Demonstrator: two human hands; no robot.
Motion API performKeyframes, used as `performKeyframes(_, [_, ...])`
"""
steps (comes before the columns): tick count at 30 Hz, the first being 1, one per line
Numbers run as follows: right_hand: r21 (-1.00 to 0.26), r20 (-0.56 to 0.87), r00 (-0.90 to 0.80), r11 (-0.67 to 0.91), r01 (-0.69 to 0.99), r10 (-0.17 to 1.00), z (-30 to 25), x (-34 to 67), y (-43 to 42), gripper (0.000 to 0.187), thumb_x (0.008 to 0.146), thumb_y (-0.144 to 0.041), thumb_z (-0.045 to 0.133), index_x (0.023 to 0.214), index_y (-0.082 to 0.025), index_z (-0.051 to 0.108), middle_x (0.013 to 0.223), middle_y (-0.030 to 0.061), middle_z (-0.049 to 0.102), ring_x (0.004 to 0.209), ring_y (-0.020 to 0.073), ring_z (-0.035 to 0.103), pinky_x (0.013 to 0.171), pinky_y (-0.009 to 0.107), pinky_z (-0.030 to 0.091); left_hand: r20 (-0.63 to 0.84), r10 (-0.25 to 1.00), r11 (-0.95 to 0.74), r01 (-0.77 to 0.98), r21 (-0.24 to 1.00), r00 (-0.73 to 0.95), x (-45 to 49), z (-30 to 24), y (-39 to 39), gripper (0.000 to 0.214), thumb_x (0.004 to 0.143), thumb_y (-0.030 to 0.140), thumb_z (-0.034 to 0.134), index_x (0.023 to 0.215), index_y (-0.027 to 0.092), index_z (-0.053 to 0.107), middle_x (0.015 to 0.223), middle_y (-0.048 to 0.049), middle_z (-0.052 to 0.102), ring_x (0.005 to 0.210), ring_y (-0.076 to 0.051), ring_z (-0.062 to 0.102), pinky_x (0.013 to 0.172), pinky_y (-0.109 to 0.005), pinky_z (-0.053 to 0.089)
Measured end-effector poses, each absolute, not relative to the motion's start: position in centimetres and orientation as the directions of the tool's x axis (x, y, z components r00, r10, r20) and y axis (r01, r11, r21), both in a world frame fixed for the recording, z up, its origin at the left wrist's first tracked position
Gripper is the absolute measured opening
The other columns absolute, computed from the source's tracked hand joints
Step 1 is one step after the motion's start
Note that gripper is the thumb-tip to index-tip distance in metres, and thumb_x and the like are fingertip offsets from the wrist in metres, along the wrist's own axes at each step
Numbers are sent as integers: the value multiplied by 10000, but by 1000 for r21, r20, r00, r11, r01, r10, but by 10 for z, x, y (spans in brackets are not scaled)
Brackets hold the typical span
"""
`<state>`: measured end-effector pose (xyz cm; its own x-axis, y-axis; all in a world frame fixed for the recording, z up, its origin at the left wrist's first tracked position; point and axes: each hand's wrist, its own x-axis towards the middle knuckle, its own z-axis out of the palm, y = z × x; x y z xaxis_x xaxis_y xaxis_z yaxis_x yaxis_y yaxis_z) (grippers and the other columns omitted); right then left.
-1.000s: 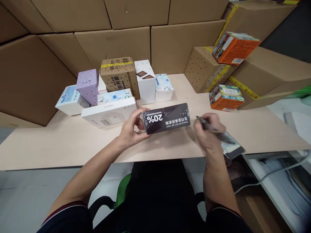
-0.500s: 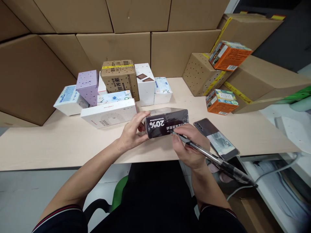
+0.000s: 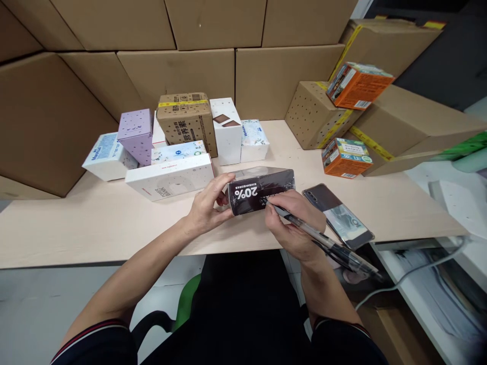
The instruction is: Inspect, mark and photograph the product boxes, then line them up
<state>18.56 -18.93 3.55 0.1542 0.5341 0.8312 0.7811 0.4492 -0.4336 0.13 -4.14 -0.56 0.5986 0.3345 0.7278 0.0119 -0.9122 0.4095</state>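
A dark, plastic-wrapped box (image 3: pixel 247 203) with white "20%" print, upside down to me, stands near the table's front edge. My left hand (image 3: pixel 209 203) grips its left end, thumb low and fingers at the upper edge. In my right hand (image 3: pixel 294 223) a pen (image 3: pixel 315 234) with a clear barrel is pinched, its tip at the box's printed front face. The pen's back end slants down to the right past my wrist. Just right of that hand lies a phone (image 3: pixel 340 215) in a clear case with a banknote in its back.
A white power bank box (image 3: pixel 171 177), a purple box (image 3: pixel 135 132), tissue packs and a small brown carton (image 3: pixel 186 121) stand at the back left. Orange boxes (image 3: pixel 346 159) and taped cartons (image 3: pixel 315 114) are at the right. Large cartons (image 3: pixel 178 76) wall the back.
My right hand has shifted slightly left with the pen, its tip moving a little along the box's face. The left hand and box stay nearly still.
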Motion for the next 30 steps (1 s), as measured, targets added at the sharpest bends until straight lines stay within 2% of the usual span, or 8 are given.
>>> performKeyframes(8, [-527, 797, 204, 492, 693, 568, 36, 186, -188, 216, 890, -132, 660, 1023, -298, 697, 886, 0, 745, 768, 177, 707, 703, 349, 608, 722, 361, -895, 2, 446, 590, 0, -10, -37, 796, 836, 283, 816, 1543, 269, 452, 1385, -169, 646, 907, -181, 723, 605, -211, 571])
performKeyframes(13, [-705, 696, 550, 583, 404, 461, 27, 195, -188, 65, 930, -243, 645, 889, -274, 685, 815, -5, 678, 655, 152, 630, 559, 304, 530, 711, 406, -867, -4, 499, 574, 1, -10, -35, 841, 824, 282, 824, 1562, 281, 421, 1390, -164, 648, 845, -154, 709, 606, -209, 568])
performKeyframes(15, [-745, 605, 678, 595, 300, 416, 21, 207, -192, 126, 952, -294, 623, 835, -254, 645, 850, 7, 681, 649, 145, 623, 542, 293, 509, 705, 433, -851, -4, 525, 561, 2, -10, -34, 848, 824, 300, 824, 1567, 291, 416, 1403, -161, 644, 861, -162, 708, 606, -211, 568])
performKeyframes(17, [-850, 483, 713, 469, 241, 509, 15, 224, -197, 134, 959, -342, 639, 870, -244, 624, 868, 12, 706, 647, 142, 636, 562, 290, 514, 697, 460, -833, -4, 553, 550, 3, -10, -33, 851, 819, 317, 827, 1567, 306, 421, 1416, -150, 638, 850, -160, 699, 602, -218, 569])
performKeyframes(20, [-948, 233, 592, 45, 315, 771, 6, 247, -206, 254, 914, -426, 708, 1065, -232, 644, 725, -18, 689, 572, 155, 607, 543, 289, 472, 683, 503, -804, -4, 595, 530, 4, -11, -32, 871, 806, 319, 837, 1571, 324, 421, 1413, -132, 632, 790, -148, 679, 586, -241, 576])
performKeyframes(23, [-793, 75, 459, -226, 566, 886, 2, 257, -205, 396, 873, -438, 725, 1180, -194, 667, 605, -41, 617, 566, 190, 589, 568, 304, 419, 676, 527, -791, 6, 612, 515, 5, -12, -30, 866, 814, 322, 832, 1575, 327, 419, 1278, -99, 676, 751, -146, 667, 574, -255, 585])
performKeyframes(26, [-613, 19, 443, -339, 713, 896, 2, 253, -193, 378, 882, -383, 690, 1189, -163, 680, 673, 14, 669, 699, 247, 658, 647, 321, 416, 698, 502, -810, -5, 586, 510, 5, -12, -28, 873, 814, 331, 840, 1577, 327, 415, 1234, -88, 680, 745, -138, 666, 573, -239, 589])
performKeyframes(30, [-449, -31, 462, -425, 786, 887, 1, 241, -179, 262, 950, -357, 616, 1118, -168, 685, 850, 114, 754, 821, 295, 699, 700, 337, 407, 725, 458, -842, -10, 539, 515, 5, -12, -27, 877, 828, 334, 832, 1589, 327, 396, 1288, -104, 663, 739, -129, 671, 563, -226, 592])
